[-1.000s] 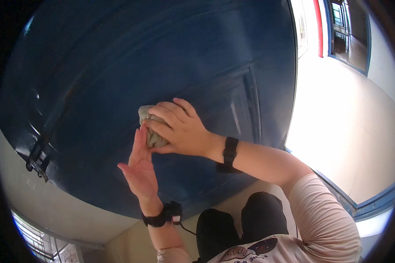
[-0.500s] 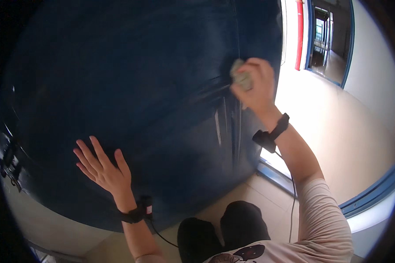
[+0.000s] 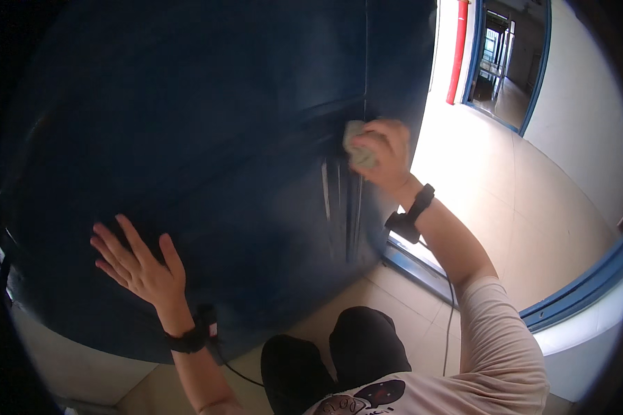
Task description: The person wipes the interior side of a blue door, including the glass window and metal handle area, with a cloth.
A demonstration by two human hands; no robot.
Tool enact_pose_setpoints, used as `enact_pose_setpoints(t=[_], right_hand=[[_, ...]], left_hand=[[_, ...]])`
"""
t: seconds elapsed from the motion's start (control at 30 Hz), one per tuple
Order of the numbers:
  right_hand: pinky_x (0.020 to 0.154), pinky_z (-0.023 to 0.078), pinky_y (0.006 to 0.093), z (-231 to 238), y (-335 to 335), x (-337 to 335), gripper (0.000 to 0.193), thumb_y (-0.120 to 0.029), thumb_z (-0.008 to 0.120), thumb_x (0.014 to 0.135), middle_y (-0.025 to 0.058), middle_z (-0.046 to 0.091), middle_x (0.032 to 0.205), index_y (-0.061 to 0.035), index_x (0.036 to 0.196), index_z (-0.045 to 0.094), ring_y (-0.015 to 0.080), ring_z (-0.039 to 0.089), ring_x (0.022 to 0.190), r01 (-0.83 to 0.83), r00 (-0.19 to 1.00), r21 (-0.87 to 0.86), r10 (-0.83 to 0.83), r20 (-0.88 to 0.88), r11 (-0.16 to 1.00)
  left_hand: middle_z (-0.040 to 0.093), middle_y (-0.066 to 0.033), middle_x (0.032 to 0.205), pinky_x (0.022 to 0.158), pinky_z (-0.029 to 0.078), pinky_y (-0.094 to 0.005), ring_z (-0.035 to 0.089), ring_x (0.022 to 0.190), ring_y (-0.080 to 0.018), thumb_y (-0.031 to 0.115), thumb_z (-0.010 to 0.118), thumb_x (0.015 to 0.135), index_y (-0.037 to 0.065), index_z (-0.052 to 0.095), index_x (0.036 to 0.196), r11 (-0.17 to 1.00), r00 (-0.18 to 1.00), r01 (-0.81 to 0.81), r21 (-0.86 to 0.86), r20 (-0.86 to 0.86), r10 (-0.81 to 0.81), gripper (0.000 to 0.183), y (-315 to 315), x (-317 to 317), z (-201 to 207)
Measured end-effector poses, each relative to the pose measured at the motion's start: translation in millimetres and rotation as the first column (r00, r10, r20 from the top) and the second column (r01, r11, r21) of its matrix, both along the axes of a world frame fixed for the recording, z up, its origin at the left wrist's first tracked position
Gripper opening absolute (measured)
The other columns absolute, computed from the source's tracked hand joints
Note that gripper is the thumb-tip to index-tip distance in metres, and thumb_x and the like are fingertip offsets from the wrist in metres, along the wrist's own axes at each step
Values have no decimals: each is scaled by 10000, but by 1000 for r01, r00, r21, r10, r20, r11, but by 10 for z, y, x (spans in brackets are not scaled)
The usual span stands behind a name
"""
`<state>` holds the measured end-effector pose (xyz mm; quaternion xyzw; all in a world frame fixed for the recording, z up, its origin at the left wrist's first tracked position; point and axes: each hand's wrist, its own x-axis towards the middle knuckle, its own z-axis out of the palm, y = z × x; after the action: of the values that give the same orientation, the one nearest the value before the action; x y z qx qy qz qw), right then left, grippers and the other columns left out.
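A large dark blue door (image 3: pixel 221 173) stands in front of me. My right hand (image 3: pixel 386 153) is closed around a bunched pale greenish-grey cloth (image 3: pixel 354 135) and holds it against the door near its right edge. The cloth lies just above several pale vertical streaks on the door surface. My left hand (image 3: pixel 140 270) rests at the lower left of the door with its fingers spread, palm towards the panel, holding nothing. Part of the cloth is hidden behind my right fingers.
Right of the door is a bright doorway with a blue sill (image 3: pixel 422 273) and a tiled floor (image 3: pixel 519 228) beyond. A red pipe (image 3: pixel 457 52) runs up beside a farther blue-framed doorway. Black cables (image 3: pixel 450 325) hang from both wrist straps. My knees (image 3: pixel 367 339) are below.
My right hand has moved down along the door with the cloth. The left hand stays spread at about the same place on it. The whole view has shifted slightly.
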<state>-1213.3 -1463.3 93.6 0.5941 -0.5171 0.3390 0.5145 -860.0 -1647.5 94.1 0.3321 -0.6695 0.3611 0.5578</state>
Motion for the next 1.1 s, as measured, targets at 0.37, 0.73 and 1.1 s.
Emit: enact_pose_setpoints(t=[0.37, 0.73, 1.1], right_hand=[[882, 377, 402, 178, -302, -320, 297, -140, 674, 730, 150, 558, 1090, -19, 978, 564, 329, 507, 996, 319, 718, -572, 202, 667, 755], [914, 363, 443, -762, -20, -424, 407, -132, 728, 627, 127, 529, 1160, -116, 1006, 581, 308, 503, 1063, -155, 988, -62, 154, -7, 986], [901, 389, 394, -81, -193, -287, 492, -164, 739, 649, 135, 555, 1167, -55, 1080, 528, 305, 511, 1068, -74, 987, -347, 117, 105, 935]], left_hand=[[263, -142, 1447, 1090, 190, -460, 219, 1349, -311, 440, 287, 948, 48, 287, 1393, 1000, 1000, 8, 20, 16, -8, 593, -300, 231, -695], [300, -127, 1433, 1087, 191, -481, 249, 1338, -313, 446, 293, 943, 69, 296, 1393, 1000, 1000, 5, 6, -1, -5, 587, -297, 290, -624], [361, -127, 1396, 1081, 242, -475, 287, 1318, -321, 314, 313, 965, 37, 353, 1355, 995, 996, 33, -96, 81, -25, 480, -246, 323, -582]])
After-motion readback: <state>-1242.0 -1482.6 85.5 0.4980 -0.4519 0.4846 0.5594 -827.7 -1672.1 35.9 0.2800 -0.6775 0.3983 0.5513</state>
